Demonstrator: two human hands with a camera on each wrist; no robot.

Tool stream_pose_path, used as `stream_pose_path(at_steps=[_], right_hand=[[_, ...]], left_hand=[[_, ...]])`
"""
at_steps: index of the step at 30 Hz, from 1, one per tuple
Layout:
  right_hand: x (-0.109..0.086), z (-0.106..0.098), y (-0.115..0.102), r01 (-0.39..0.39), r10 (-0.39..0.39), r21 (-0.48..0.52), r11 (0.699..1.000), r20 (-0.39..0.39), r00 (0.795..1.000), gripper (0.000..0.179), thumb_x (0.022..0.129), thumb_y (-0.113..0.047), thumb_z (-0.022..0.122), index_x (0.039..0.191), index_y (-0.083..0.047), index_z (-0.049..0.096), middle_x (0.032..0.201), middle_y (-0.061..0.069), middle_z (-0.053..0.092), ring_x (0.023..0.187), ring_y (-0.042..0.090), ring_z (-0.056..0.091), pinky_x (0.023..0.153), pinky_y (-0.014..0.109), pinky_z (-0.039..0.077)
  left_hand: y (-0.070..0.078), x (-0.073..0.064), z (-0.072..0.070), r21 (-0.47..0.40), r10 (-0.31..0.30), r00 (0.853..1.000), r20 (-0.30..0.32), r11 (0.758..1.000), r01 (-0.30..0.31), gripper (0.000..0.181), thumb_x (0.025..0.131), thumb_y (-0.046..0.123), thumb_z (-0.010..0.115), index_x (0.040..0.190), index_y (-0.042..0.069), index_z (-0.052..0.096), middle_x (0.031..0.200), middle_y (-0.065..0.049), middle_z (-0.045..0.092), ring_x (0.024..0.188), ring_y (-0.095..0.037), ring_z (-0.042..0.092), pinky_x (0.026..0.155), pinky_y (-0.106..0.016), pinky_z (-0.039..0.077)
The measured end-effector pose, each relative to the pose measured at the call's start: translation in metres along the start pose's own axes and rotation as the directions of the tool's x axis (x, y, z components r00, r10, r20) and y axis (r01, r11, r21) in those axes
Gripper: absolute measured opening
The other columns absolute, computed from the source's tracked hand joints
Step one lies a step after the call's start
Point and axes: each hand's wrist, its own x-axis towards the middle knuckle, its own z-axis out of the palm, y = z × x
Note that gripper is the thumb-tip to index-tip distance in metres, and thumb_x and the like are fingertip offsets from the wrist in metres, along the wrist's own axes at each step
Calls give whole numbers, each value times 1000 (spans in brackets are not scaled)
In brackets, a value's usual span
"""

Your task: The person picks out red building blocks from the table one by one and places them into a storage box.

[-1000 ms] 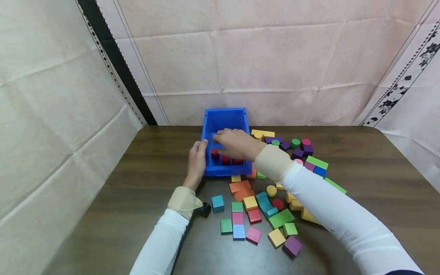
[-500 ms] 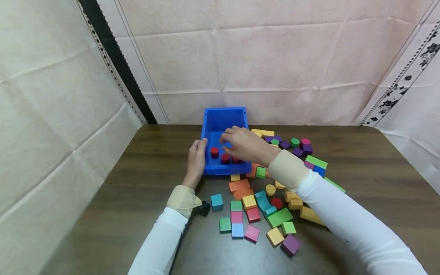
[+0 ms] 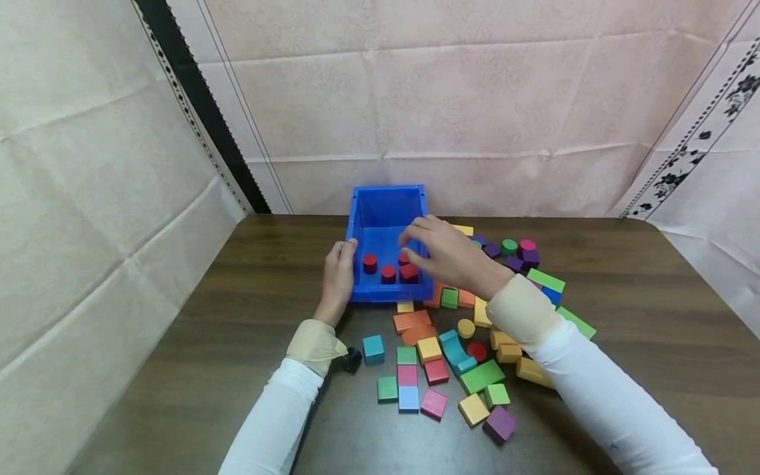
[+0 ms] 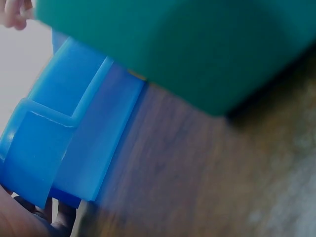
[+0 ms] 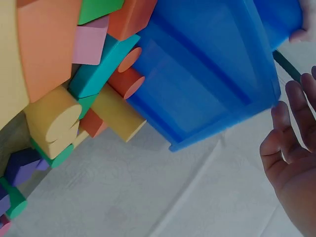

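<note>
A blue plastic bin (image 3: 392, 296) stands toward the back of the table. My left hand (image 3: 338, 280) grips its left wall, thumb up at the rim; in the left wrist view, fingers (image 4: 19, 217) show beside the bin's wall (image 4: 84, 133). Several red pieces lie near the bin's front, among them a red cylinder (image 3: 370, 264) and a red block (image 3: 409, 274). Over the bin's right rim hovers my right hand (image 3: 451, 254), fingers loosely bent and holding nothing. The right wrist view shows that hand (image 5: 291, 168) beside the bin's outer wall (image 5: 197, 89), fingers apart.
Many coloured wooden blocks spread in front and right of the bin, such as a teal curved block (image 3: 456, 351), a purple cube (image 3: 500, 423) and a green slab (image 3: 482, 377). A dark green block (image 4: 197, 54) fills much of the left wrist view. Cloth (image 3: 463, 119) hangs behind the table.
My right hand has drawn back to the right from inside the bin toward its right rim, uncovering more red pieces. The left hand has kept its hold on the bin.
</note>
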Motion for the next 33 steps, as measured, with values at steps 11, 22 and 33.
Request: stream_pose_path(at_steps=[11, 22, 33], right_hand=[[-28, -9, 1, 43, -38, 64, 997, -84, 996, 17, 102, -16, 71, 117, -8, 73, 114, 7, 72, 104, 27, 67, 84, 40, 60], [-59, -10, -11, 110, -108, 31, 993, -70, 992, 13, 99, -17, 75, 112, -14, 74, 112, 1, 74, 113, 22, 68, 92, 43, 60], [-83, -10, -21, 182, -182, -22, 983, 1, 983, 20, 95, -23, 80, 115, -19, 76, 111, -4, 76, 102, 12, 71, 82, 31, 61]], left_hand=[[1, 0, 0, 15, -13, 1000, -8, 1000, 13, 59, 109, 55, 39, 118, -2, 55, 104, -22, 50, 105, -34, 55, 86, -38, 39], [-1, -4, 3, -3, -1, 1000, -7, 1000, 1, 61, 109, 54, 40, 116, -5, 54, 99, -23, 47, 101, -40, 53, 84, -39, 38], [0, -3, 2, 6, -16, 1000, -9, 1000, 16, 61, 110, 55, 38, 121, -3, 55, 107, -24, 52, 106, -35, 56, 88, -39, 41]])
